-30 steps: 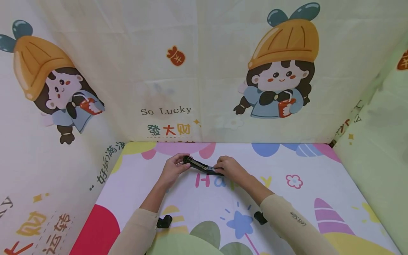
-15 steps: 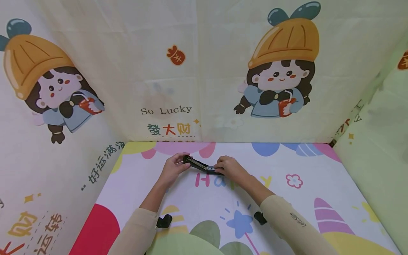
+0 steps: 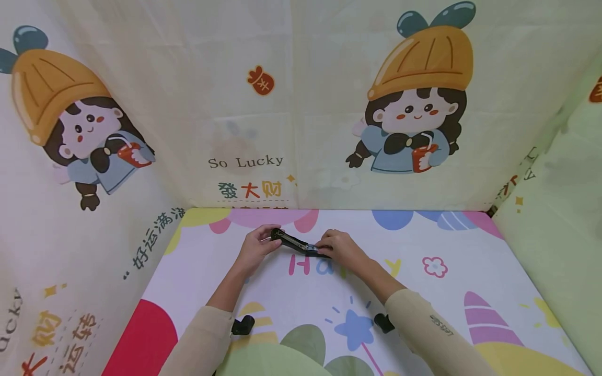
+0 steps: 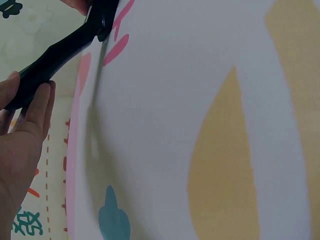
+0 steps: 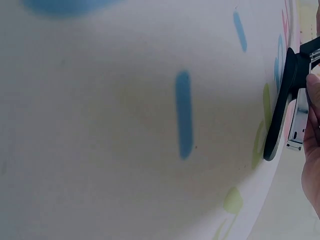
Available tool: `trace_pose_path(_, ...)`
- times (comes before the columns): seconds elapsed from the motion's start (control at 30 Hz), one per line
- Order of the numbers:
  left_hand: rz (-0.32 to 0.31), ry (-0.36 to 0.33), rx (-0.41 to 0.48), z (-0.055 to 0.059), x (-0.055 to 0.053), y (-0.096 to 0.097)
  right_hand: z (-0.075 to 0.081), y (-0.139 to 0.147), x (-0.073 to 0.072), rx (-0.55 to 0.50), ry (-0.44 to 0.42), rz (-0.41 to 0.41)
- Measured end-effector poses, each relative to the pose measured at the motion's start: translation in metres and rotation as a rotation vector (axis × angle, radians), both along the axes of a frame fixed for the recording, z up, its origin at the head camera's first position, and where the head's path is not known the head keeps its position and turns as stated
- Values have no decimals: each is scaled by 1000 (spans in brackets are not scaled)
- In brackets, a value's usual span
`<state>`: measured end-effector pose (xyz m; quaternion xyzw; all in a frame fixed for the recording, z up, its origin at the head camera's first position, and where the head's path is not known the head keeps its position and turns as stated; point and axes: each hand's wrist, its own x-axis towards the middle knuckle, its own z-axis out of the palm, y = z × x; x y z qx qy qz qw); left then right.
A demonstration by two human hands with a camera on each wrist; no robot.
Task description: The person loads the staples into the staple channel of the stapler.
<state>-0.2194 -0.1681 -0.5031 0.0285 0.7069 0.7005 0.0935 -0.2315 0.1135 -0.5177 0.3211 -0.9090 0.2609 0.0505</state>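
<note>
Cream cloth walls (image 3: 320, 125) enclose the scene at the back and on both sides, printed with cartoon girls in orange hats, red pouches and lettering, including "So Lucky". Below them spreads a white worktop (image 3: 291, 297) with a colourful print: a red curve at the near left, a blue star wand, green and yellow rounded shapes, and coloured letters near the middle. A person's two beige sleeves (image 3: 430, 331) come in from the near edge. Beyond them reach the bare hands, apart from each other but both on one object. The left hand (image 3: 256, 249) pinches one end of it between thumb and fingers. The right hand (image 3: 342, 248) has its thumb and curled fingers closed on the other half. That object, a long black stapler (image 3: 292, 243), is near the far side of the worktop, just beyond a printed pink H, its two parts spread into a shallow bend and its left end raised. A small black angular piece (image 3: 243, 325) shows beside the left sleeve, and another (image 3: 384, 323) by the right one. Smallest is the stapler's silvery metal channel (image 5: 299, 120), under the right hand's fingers.
</note>
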Motion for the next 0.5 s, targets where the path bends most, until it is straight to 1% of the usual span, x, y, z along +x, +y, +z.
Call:
trace_pose_path(0.2, 8, 1, -6, 1, 0, 0, -2, 1, 0, -21, -38, -12)
trace_pose_path(0.5, 4, 7, -9, 0, -1, 0, -2, 7, 2, -54, -96, 5)
